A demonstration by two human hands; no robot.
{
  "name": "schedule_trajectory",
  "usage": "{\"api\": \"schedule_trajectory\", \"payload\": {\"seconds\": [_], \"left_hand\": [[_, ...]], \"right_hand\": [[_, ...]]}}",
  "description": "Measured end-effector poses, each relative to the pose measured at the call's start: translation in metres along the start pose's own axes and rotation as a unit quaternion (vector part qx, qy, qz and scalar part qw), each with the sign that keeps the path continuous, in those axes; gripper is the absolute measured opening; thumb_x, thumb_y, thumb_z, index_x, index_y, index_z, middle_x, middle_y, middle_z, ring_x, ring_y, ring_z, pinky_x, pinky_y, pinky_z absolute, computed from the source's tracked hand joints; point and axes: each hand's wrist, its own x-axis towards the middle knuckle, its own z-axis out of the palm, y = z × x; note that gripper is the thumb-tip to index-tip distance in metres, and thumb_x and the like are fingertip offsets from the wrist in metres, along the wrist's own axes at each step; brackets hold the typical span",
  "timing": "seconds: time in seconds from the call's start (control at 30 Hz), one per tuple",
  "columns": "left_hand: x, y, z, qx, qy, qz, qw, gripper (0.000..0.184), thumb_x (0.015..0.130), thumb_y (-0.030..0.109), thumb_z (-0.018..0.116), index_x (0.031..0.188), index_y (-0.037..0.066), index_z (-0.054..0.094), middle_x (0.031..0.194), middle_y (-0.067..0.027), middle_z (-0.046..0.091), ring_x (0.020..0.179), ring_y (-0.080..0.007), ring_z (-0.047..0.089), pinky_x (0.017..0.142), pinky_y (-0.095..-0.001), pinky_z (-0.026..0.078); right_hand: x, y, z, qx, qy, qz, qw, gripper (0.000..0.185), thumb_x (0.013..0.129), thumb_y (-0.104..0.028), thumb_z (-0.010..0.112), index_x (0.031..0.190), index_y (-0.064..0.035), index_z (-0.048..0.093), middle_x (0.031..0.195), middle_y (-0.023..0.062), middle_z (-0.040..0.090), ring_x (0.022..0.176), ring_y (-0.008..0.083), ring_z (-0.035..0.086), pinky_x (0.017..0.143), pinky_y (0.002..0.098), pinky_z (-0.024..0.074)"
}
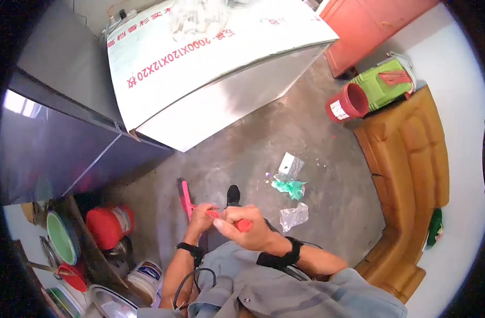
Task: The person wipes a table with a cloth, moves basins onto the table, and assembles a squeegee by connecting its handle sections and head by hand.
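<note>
A broom (186, 195) with a pink-red handle is held in front of my body, its head low over the floor on the left. My left hand (201, 218) is closed around the shaft nearer the head. Wrapped round the upper part is my right hand (249, 228), with the red handle end poking out beside the thumb. On the floor to the right lie a small white box (291, 165), a crumpled green plastic bag (289, 187) and a clear plastic bag (294, 217). Small scraps are scattered around them.
A large white-topped counter (221, 63) stands ahead. On the right are a brown sofa (409, 153), a red bucket (348, 103) and a green plastic item (380, 82). Another red bucket (102, 228) and several basins crowd the left. My shoe (233, 195) is near the broom.
</note>
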Motion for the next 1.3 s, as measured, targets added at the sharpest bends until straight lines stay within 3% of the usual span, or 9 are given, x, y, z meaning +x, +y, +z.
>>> {"api": "schedule_trajectory", "payload": {"seconds": [0.3, 0.37, 0.5, 0.57, 0.63, 0.7, 0.93, 1.1, 1.3], "left_hand": [[-0.033, 0.013, -0.007, -0.044, -0.07, 0.063, 0.995, 0.026, 0.072, 0.023, 0.067, 0.088, 0.003, 0.065, 0.081, -0.0113, 0.065, 0.078, -0.0226, 0.063, 0.07, -0.0341, 0.049], [-0.08, 0.034, -0.014, -0.13, 0.029, 0.129, 0.983, 0.026, 0.072, 0.021, 0.067, 0.091, 0.004, 0.064, 0.081, -0.01, 0.064, 0.075, -0.0235, 0.062, 0.069, -0.0349, 0.049], [-0.12, 0.046, 0.007, -0.102, 0.206, 0.204, 0.952, 0.029, 0.074, 0.023, 0.066, 0.095, 0.004, 0.063, 0.082, -0.0083, 0.064, 0.077, -0.0229, 0.061, 0.071, -0.0338, 0.048], [-0.145, 0.037, 0.011, -0.094, 0.297, 0.216, 0.926, 0.03, 0.074, 0.024, 0.065, 0.096, 0.004, 0.063, 0.083, -0.0078, 0.064, 0.078, -0.0228, 0.061, 0.073, -0.0335, 0.048], [-0.155, 0.028, 0.0, -0.115, 0.275, 0.212, 0.931, 0.03, 0.074, 0.024, 0.065, 0.096, 0.004, 0.063, 0.084, -0.0079, 0.064, 0.079, -0.0232, 0.061, 0.073, -0.0336, 0.048], [-0.158, 0.019, -0.008, -0.142, 0.256, 0.21, 0.933, 0.03, 0.073, 0.024, 0.065, 0.097, 0.005, 0.063, 0.084, -0.008, 0.064, 0.08, -0.0235, 0.061, 0.073, -0.0337, 0.048], [-0.164, -0.016, 0.005, -0.185, 0.197, 0.198, 0.942, 0.031, 0.073, 0.023, 0.065, 0.098, 0.006, 0.062, 0.086, -0.0083, 0.064, 0.084, -0.0247, 0.062, 0.075, -0.034, 0.049], [-0.126, -0.033, 0.035, -0.087, 0.213, 0.193, 0.954, 0.029, 0.069, 0.02, 0.066, 0.095, 0.007, 0.063, 0.087, -0.0109, 0.065, 0.088, -0.0276, 0.063, 0.077, -0.035, 0.05], [-0.08, -0.03, 0.044, -0.03, 0.118, 0.107, 0.987, 0.021, 0.076, 0.019, 0.065, 0.093, 0.008, 0.066, 0.09, -0.0109, 0.066, 0.087, -0.0285, 0.063, 0.076, -0.0365, 0.05]], "right_hand": [[-0.039, -0.019, 0.037, -0.028, -0.004, -0.091, 0.995, 0.03, 0.081, -0.009, 0.067, 0.059, -0.0023, 0.047, 0.056, 0.0059, 0.047, 0.052, 0.0146, 0.046, 0.05, 0.0286, 0.0382], [-0.055, -0.008, 0.059, -0.048, -0.042, -0.175, 0.982, 0.031, 0.08, -0.008, 0.068, 0.058, -0.0037, 0.046, 0.055, 0.0055, 0.045, 0.052, 0.0176, 0.045, 0.053, 0.0303, 0.0394], [-0.086, -0.01, 0.097, -0.071, -0.068, -0.157, 0.983, 0.033, 0.079, -0.015, 0.07, 0.058, -0.0074, 0.046, 0.056, 0.004, 0.045, 0.055, 0.0202, 0.044, 0.073, 0.0336, 0.0381], [-0.097, -0.003, 0.117, -0.133, -0.062, -0.143, 0.979, 0.042, 0.083, -0.041, 0.063, 0.057, -0.0111, 0.049, 0.054, 0.0056, 0.049, 0.054, 0.0248, 0.052, 0.072, 0.0428, 0.0352], [-0.106, -0.004, 0.13, -0.113, -0.068, -0.174, 0.976, 0.043, 0.085, -0.043, 0.061, 0.059, -0.0107, 0.049, 0.054, 0.0052, 0.049, 0.055, 0.0246, 0.052, 0.076, 0.0458, 0.0334], [-0.112, -0.013, 0.134, -0.079, -0.111, -0.156, 0.978, 0.034, 0.08, -0.021, 0.069, 0.059, -0.0083, 0.047, 0.055, 0.0039, 0.044, 0.056, 0.0191, 0.045, 0.079, 0.0325, 0.0338], [-0.122, 0.007, 0.135, -0.146, -0.175, -0.139, 0.964, 0.031, 0.081, -0.024, 0.068, 0.066, -0.0053, 0.049, 0.061, 0.0075, 0.048, 0.061, 0.0241, 0.05, 0.068, 0.0357, 0.0392], [-0.122, 0.023, 0.095, -0.157, -0.183, -0.095, 0.966, 0.027, 0.083, -0.026, 0.067, 0.073, -0.0041, 0.054, 0.073, 0.0129, 0.056, 0.071, 0.0297, 0.056, 0.076, 0.0355, 0.0423], [-0.098, 0.033, 0.031, -0.162, -0.173, -0.021, 0.971, 0.031, 0.081, -0.024, 0.069, 0.103, -0.0033, 0.061, 0.097, 0.0139, 0.064, 0.09, 0.0287, 0.062, 0.078, 0.0357, 0.048]]}}
